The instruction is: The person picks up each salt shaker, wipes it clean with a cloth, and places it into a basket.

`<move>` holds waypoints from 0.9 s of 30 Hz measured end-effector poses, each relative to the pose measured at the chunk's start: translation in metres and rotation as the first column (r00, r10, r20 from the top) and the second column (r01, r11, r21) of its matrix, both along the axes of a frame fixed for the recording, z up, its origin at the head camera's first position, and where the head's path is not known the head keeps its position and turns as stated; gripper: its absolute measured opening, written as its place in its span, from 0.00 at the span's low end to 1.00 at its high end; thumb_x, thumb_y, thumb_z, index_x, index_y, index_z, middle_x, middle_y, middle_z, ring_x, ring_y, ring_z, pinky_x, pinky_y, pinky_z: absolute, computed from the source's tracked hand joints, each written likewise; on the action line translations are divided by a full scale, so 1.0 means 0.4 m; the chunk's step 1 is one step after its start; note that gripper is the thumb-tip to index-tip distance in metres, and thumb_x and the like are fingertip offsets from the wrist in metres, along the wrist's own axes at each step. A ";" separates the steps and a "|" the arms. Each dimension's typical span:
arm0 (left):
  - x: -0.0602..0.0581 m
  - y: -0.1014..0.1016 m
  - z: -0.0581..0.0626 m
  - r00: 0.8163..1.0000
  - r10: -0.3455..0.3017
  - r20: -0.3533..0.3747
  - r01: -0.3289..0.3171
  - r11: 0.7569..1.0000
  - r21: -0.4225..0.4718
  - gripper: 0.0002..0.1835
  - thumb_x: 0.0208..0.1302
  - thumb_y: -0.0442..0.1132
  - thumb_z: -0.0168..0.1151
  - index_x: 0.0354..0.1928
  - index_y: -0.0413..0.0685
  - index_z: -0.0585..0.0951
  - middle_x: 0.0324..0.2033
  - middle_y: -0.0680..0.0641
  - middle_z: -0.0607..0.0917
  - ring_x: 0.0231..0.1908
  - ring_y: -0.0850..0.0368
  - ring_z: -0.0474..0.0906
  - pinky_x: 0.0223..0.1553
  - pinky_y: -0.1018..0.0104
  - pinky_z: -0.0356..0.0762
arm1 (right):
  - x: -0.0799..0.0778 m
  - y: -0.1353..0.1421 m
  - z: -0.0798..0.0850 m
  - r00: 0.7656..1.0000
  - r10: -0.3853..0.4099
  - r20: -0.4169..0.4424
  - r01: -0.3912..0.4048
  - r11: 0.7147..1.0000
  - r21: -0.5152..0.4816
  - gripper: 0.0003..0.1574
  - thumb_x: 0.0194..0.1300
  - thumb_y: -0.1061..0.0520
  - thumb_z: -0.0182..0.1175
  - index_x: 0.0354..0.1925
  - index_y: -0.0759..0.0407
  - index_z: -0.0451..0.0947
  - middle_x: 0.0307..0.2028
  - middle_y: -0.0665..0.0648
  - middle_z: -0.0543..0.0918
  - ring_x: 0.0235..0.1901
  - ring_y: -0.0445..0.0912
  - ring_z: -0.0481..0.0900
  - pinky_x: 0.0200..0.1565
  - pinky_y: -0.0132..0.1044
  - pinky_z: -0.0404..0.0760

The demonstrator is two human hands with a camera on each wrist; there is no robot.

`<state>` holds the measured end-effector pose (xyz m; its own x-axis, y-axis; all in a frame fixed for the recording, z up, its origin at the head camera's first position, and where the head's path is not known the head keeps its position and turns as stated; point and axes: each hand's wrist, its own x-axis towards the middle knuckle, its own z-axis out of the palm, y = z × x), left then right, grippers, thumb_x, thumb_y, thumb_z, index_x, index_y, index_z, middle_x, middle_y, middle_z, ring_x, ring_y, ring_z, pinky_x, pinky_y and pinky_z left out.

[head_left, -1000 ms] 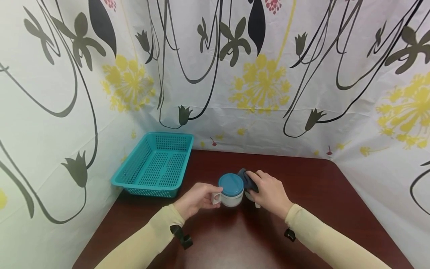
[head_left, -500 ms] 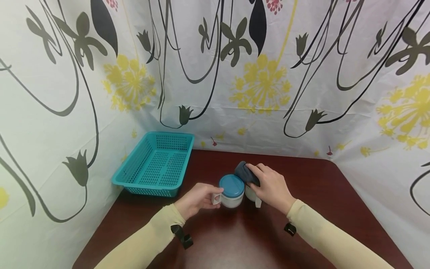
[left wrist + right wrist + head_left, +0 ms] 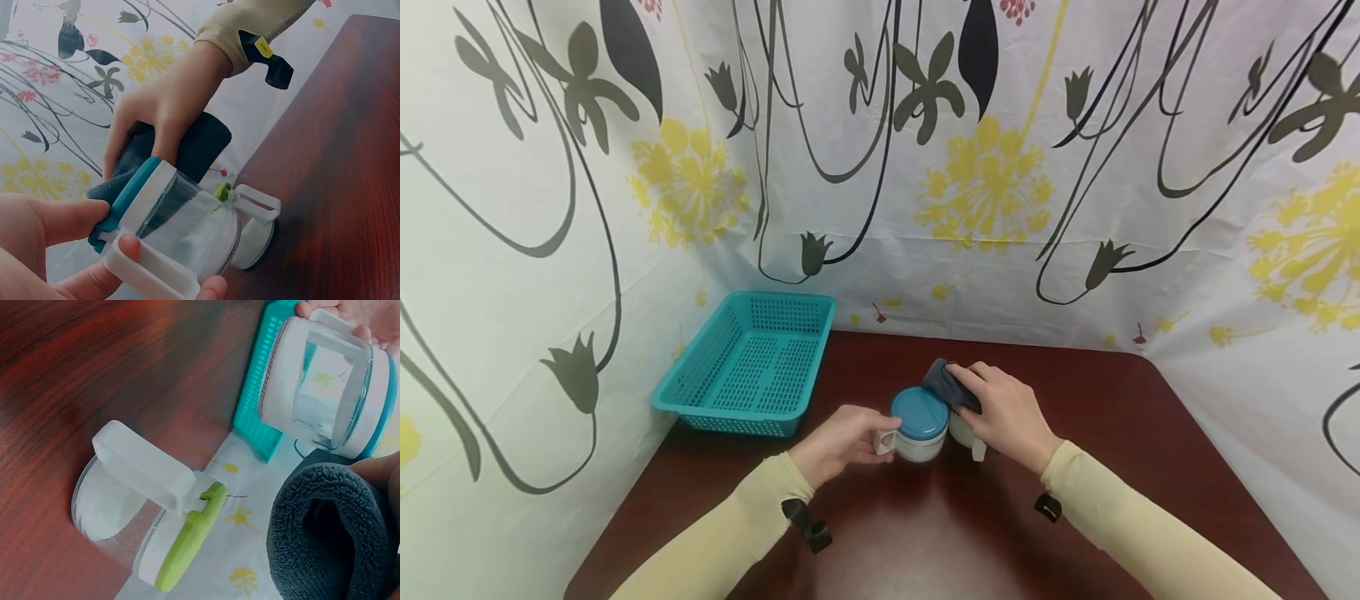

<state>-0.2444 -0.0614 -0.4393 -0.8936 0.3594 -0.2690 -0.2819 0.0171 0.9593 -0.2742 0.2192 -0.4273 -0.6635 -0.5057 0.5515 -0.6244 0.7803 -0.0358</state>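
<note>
By its white handle [image 3: 150,265], my left hand [image 3: 847,446] holds a clear jar with a blue lid [image 3: 920,414]. In the left wrist view the thumb lies on the lid's edge and fingers curl through and under the handle. My right hand [image 3: 1009,417] grips a folded dark blue-grey cloth [image 3: 951,387], which touches the jar's far right side near the lid. Below that hand a second clear jar [image 3: 119,515], with a green lid [image 3: 190,540] and white handle, stands on the table. From the head view the right hand hides most of it.
A turquoise perforated basket [image 3: 760,367] sits at the table's back left. The dark red-brown table [image 3: 1075,467] meets a floral curtain [image 3: 865,167] behind and at the sides.
The cloth in my right hand has shifted up and slightly left, from beside the blue-lidded jar to its lid's edge. My left hand stays nearly still, gripping the handle.
</note>
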 end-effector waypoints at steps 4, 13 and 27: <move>0.001 -0.003 -0.002 1.000 0.005 0.001 -0.005 1.000 -0.006 0.17 0.61 0.48 0.71 0.39 0.39 0.84 0.35 0.41 0.84 0.40 0.39 0.84 0.53 0.46 0.80 | -0.005 -0.003 -0.026 0.999 0.021 0.027 -0.022 0.999 0.042 0.42 0.54 0.54 0.76 0.67 0.52 0.74 0.46 0.52 0.80 0.39 0.46 0.80 0.34 0.43 0.83; -0.004 -0.007 -0.002 0.999 -0.024 0.026 0.023 0.999 0.028 0.20 0.62 0.48 0.71 0.47 0.40 0.84 0.41 0.40 0.85 0.43 0.39 0.85 0.53 0.46 0.80 | -0.014 0.003 -0.075 0.998 0.036 0.051 -0.041 0.994 0.098 0.41 0.54 0.52 0.76 0.65 0.53 0.76 0.45 0.51 0.81 0.40 0.45 0.81 0.36 0.42 0.84; -0.025 -0.019 -0.023 0.993 0.029 0.111 -0.037 0.996 0.078 0.23 0.58 0.49 0.75 0.50 0.42 0.84 0.46 0.40 0.82 0.47 0.40 0.83 0.55 0.47 0.79 | -0.017 0.003 -0.072 0.996 0.046 0.074 -0.048 0.998 0.031 0.39 0.55 0.51 0.76 0.65 0.51 0.76 0.45 0.49 0.81 0.39 0.42 0.80 0.36 0.41 0.84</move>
